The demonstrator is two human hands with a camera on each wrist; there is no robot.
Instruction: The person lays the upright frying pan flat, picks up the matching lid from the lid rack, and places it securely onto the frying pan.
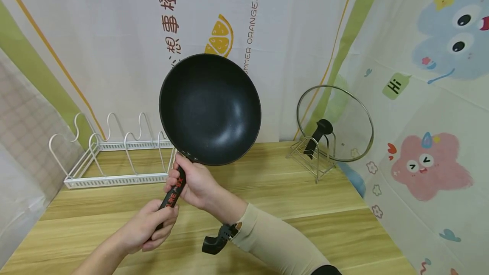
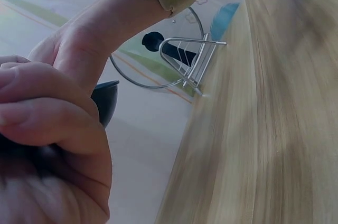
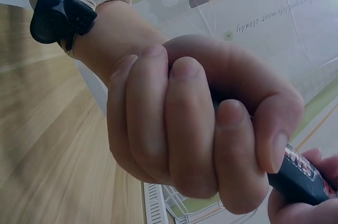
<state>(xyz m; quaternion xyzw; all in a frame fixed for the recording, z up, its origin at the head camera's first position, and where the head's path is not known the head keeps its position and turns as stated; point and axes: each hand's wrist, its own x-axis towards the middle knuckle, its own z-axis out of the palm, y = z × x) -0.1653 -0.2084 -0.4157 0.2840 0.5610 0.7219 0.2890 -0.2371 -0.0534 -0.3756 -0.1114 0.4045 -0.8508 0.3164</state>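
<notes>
A black wok (image 1: 210, 109) is raised above the table in the head view, tilted so its smooth inside faces me. Its black handle (image 1: 173, 192) bears red lettering and slants down to the left. My right hand (image 1: 196, 183) grips the handle close to the pan, with the thumb along it. Lower down, my left hand (image 1: 153, 226) wraps round the handle's end. Curled fingers of the left hand (image 3: 190, 123) fill the right wrist view, beside a short stretch of lettered handle (image 3: 301, 182). Only a bit of wok rim (image 2: 107, 100) shows in the left wrist view.
At the back left stands a white wire dish rack (image 1: 114, 179) with curved dividers. A glass lid (image 1: 344, 135) leans in a small wire stand (image 1: 317, 160) at the back right. Printed curtains (image 1: 275, 33) bound the wooden table (image 1: 275, 207) behind and at the sides.
</notes>
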